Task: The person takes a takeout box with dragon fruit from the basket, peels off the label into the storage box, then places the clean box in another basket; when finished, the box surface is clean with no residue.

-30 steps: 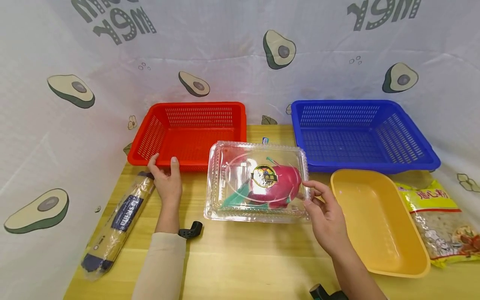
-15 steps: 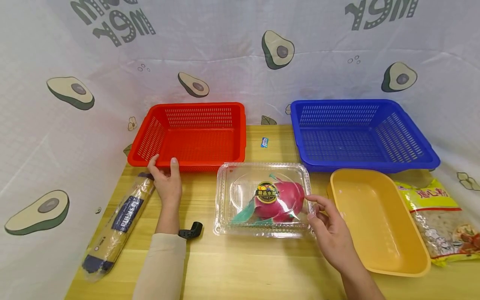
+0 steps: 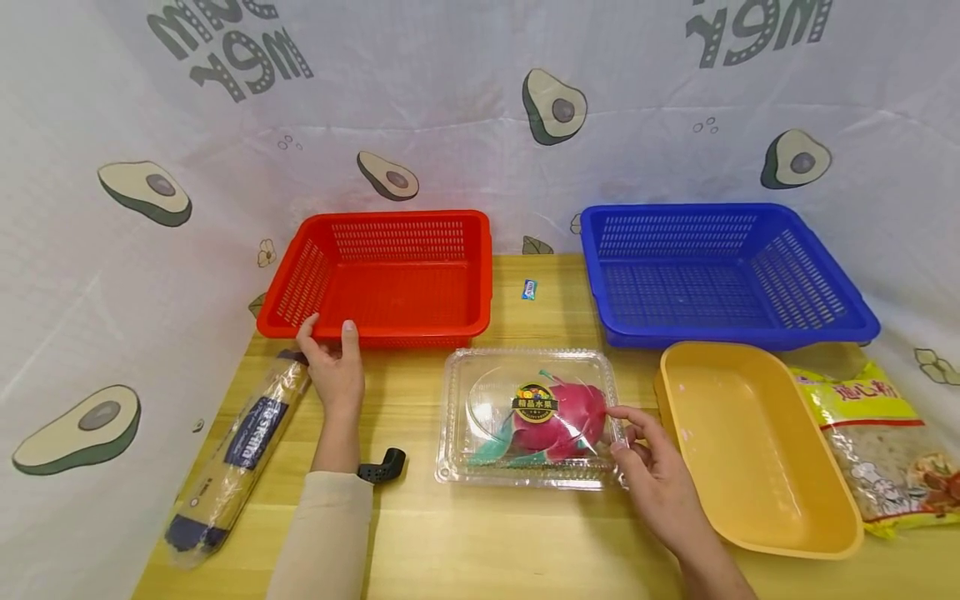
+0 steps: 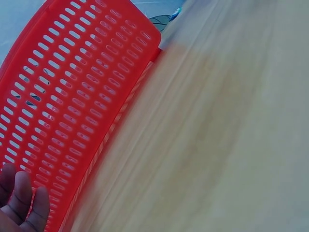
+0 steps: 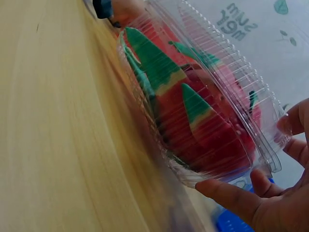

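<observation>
Clear plastic forms the box (image 3: 498,400), which is low over the table (image 3: 480,542), between our two hands, with a pink fruit (image 3: 573,417) inside. Our right hand (image 3: 656,475) pinches only its right end. Our left hand (image 3: 335,367) has loosely parted fingers at the near rim of the red basket (image 3: 420,336); whether it presses there, we cannot tell. With one end held, we judge that the other end could droop and the fruit could slide; a pull on the lid alone could spring it loose. The yellow tub (image 3: 738,450) stands just beside our right hand, so a rightward swing could knock it. Toward us, the table offers wider room.
</observation>
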`<state>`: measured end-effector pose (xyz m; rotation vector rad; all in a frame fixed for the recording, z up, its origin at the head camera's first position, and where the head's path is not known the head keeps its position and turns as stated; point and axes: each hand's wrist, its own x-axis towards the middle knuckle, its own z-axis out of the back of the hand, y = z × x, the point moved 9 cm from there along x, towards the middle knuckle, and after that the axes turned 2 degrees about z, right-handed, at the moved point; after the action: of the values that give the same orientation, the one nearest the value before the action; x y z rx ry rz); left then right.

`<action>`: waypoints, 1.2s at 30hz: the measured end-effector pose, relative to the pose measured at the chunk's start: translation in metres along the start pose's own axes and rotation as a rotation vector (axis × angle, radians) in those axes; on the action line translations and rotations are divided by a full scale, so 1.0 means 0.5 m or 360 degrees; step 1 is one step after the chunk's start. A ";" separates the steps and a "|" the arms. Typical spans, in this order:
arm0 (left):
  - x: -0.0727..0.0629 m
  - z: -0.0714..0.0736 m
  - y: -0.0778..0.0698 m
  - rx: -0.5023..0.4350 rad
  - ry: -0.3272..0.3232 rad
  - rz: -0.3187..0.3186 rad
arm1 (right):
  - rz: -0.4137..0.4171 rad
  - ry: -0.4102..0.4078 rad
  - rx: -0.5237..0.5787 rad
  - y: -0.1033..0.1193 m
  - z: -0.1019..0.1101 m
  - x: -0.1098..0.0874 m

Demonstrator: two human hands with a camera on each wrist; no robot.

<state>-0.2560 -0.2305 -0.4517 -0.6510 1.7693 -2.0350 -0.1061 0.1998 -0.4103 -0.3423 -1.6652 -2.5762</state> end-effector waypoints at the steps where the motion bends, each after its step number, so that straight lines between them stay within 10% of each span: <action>1: 0.000 0.001 0.000 0.0001 -0.0001 0.0002 | -0.0007 0.0001 -0.0006 -0.002 -0.001 0.000; 36: -0.002 0.002 -0.008 -0.0023 0.0030 -0.0002 | -0.0284 0.0377 -0.0039 -0.029 -0.010 -0.022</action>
<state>-0.2547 -0.2302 -0.4477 -0.6393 1.7962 -2.0371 -0.0986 0.2006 -0.4276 0.1131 -1.6480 -2.6363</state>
